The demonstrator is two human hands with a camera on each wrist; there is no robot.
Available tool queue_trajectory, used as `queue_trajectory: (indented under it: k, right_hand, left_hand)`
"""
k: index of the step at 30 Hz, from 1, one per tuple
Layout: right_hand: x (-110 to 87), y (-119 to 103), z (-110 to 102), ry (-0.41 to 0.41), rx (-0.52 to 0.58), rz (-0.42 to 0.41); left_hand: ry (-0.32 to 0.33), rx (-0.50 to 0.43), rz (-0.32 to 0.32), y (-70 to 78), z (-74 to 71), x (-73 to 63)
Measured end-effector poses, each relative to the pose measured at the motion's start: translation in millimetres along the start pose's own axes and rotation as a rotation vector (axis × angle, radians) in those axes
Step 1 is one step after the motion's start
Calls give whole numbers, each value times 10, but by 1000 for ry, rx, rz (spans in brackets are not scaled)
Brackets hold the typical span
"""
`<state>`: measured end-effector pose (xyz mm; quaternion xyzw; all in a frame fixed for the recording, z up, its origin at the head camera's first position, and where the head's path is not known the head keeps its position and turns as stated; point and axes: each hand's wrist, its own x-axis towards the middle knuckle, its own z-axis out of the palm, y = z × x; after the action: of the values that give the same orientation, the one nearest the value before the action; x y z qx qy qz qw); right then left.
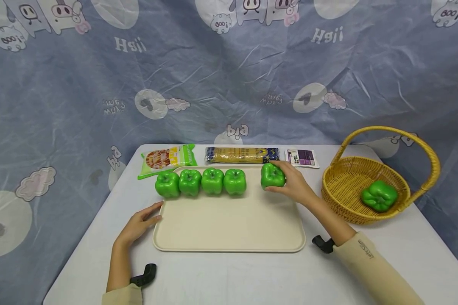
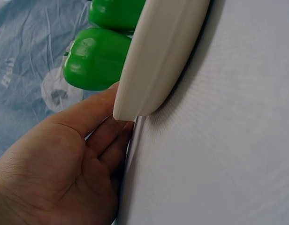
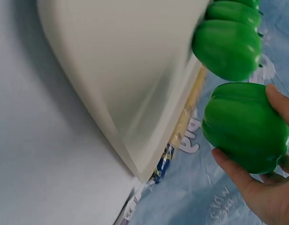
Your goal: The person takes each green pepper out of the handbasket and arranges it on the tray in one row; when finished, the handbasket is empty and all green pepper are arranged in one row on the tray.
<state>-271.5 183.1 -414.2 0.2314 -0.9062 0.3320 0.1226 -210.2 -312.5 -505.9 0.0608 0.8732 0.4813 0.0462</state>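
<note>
My right hand (image 1: 295,185) grips a green bell pepper (image 1: 272,176) between thumb and fingers, above the back right part of a cream tray (image 1: 233,224). In the right wrist view that bell pepper (image 3: 245,126) hangs apart from the tray. Along the tray's back left side stands a row of several green bell peppers (image 1: 212,181), side by side. My left hand (image 1: 136,226) rests at the tray's left edge, its fingers loosely extended. From the left wrist, its fingers (image 2: 95,110) reach the tray's rim (image 2: 149,61); their tips are partly hidden behind it.
On the right stands a wicker basket (image 1: 330,186) with a tall handle, one green bell pepper (image 1: 379,196) inside. Behind the tray lie a green food bag (image 1: 168,160), a long yellow-and-blue packet (image 1: 242,155) and a small white-and-purple packet (image 1: 302,157). A printed blue curtain (image 1: 229,84) hangs behind the table.
</note>
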Motion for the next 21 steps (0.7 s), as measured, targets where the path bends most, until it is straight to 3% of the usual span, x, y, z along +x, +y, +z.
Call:
queue_trajectory:
  k: [11,21]
  right_hand:
    - [161,66,333,-103,28,-14]
    - [219,80,420,-145,17,-6]
  left_hand:
    - [7,11,-6,-23,17,3]
    - [7,9,9,-19,-2,4]
